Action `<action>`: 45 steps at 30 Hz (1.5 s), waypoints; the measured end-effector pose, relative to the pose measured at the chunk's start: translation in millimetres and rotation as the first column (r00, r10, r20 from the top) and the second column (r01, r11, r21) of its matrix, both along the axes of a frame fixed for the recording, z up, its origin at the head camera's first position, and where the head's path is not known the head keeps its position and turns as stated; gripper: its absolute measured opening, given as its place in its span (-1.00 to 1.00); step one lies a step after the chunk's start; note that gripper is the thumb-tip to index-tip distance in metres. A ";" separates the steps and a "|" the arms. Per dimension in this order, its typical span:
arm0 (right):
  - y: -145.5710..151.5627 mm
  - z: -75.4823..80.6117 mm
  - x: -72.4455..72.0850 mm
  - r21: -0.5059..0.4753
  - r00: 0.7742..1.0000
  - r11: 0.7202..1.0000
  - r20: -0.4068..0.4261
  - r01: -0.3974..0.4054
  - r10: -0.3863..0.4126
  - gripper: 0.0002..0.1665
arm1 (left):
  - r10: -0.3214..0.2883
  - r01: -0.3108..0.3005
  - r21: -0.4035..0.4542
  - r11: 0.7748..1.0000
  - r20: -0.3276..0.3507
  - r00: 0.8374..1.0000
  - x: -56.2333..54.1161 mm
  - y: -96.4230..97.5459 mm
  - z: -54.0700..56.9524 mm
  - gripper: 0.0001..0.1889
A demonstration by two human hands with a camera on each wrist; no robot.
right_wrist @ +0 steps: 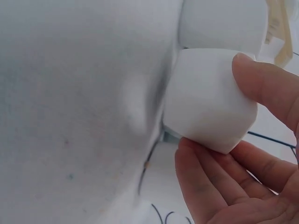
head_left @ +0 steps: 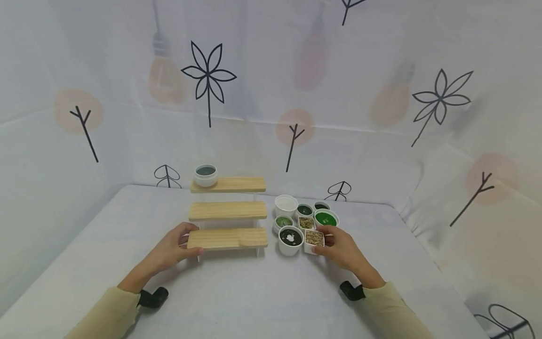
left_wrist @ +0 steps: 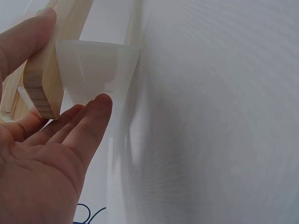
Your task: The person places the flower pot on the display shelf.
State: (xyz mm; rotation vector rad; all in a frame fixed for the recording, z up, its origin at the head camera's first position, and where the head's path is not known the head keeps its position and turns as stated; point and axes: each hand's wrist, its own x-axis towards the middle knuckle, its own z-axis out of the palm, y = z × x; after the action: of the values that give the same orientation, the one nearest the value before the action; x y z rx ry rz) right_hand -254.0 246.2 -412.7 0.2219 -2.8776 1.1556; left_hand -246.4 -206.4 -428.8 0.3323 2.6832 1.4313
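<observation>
My left hand (head_left: 168, 249) holds the left end of the lowest plank of a three-tier wooden display stand (head_left: 228, 238). In the left wrist view its thumb lies on the plank's edge and the fingers reach beneath, near a translucent support (left_wrist: 96, 65). My right hand (head_left: 342, 249) grips a small white square bowl (head_left: 314, 239) of pale flaky bits, thumb on the near side and fingers on the right. The right wrist view shows the thumb and fingers on the bowl's white walls (right_wrist: 205, 93), with other white bowls beside it.
A white bowl with grey-green contents (head_left: 205, 177) sits at the left of the top plank. Close around the held bowl stand a bowl of dark contents with a white blob (head_left: 290, 241), a bowl of bright green (head_left: 326, 218), a plain white bowl (head_left: 286, 205) and several others.
</observation>
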 end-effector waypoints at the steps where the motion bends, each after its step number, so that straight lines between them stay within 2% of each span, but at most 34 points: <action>1: 0.9 2.1 1.2 0.002 1.000 1.000 -0.002 -0.003 0.003 -0.25 | -0.001 0.001 -0.002 1.000 0.000 1.000 0.0 0.1 0.0 -0.20; 11: 6.2 36.7 5.9 0.013 0.998 0.999 -0.050 -0.040 0.040 -0.26 | -0.006 0.006 -0.001 1.000 0.007 1.000 0.9 0.9 1.6 -0.19; 17: -5.6 61.9 -4.7 0.033 0.996 0.998 -0.075 -0.053 0.055 -0.25 | -0.004 0.004 0.002 1.000 0.010 1.000 1.4 0.3 1.4 -0.19; 25: -38.2 91.1 -25.4 0.005 0.985 0.992 -0.124 -0.122 0.122 -0.25 | -0.004 0.004 0.008 1.000 0.010 1.000 1.8 -0.1 1.4 -0.20; 32: -70.8 105.0 -42.3 -0.033 0.979 0.987 -0.134 -0.157 0.152 -0.27 | -0.003 0.003 0.003 1.000 0.009 1.000 1.3 0.3 2.5 -0.20; 45: -118.8 115.7 -70.5 -0.113 0.941 0.951 -0.220 -0.288 0.259 -0.30 | -0.006 0.006 0.015 1.000 0.019 1.000 0.0 -0.3 1.7 -0.18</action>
State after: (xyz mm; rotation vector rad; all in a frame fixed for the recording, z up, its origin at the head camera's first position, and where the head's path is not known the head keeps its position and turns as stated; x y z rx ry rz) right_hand -324.4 127.4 -297.0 0.7114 -2.6302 1.2892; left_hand -246.5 -206.7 -427.1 0.3261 2.6555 1.4457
